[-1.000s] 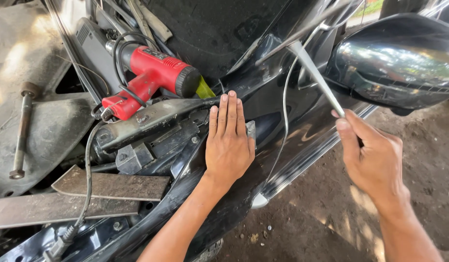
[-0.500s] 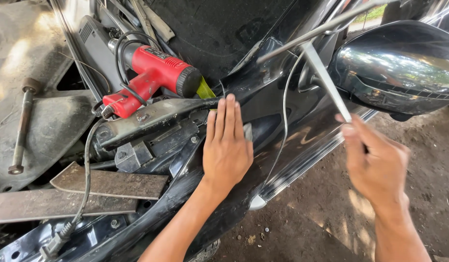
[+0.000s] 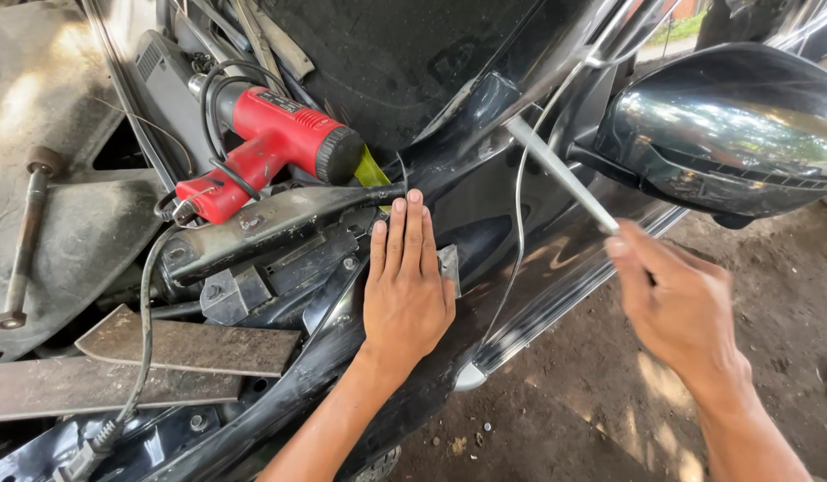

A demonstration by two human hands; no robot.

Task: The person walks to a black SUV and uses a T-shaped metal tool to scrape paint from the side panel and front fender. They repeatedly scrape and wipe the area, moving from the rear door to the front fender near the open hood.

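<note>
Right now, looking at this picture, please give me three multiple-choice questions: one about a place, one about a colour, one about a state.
1. Where does the left hand lie?
A. flat on the dark car panel
B. on the side mirror
C. on the ground

2. What colour is the heat gun?
A. blue
B. red
C. yellow

3. How does the right hand stand?
A. open and empty
B. flat on the panel
C. closed on a thin metal rod

Answers: 1 A, palm and fingers press the panel. 2 B, its body is red. 3 C, fingers grip the rod's lower end.

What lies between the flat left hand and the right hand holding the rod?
In the head view, a thin grey wire hangs over the black car panel between them.
</note>
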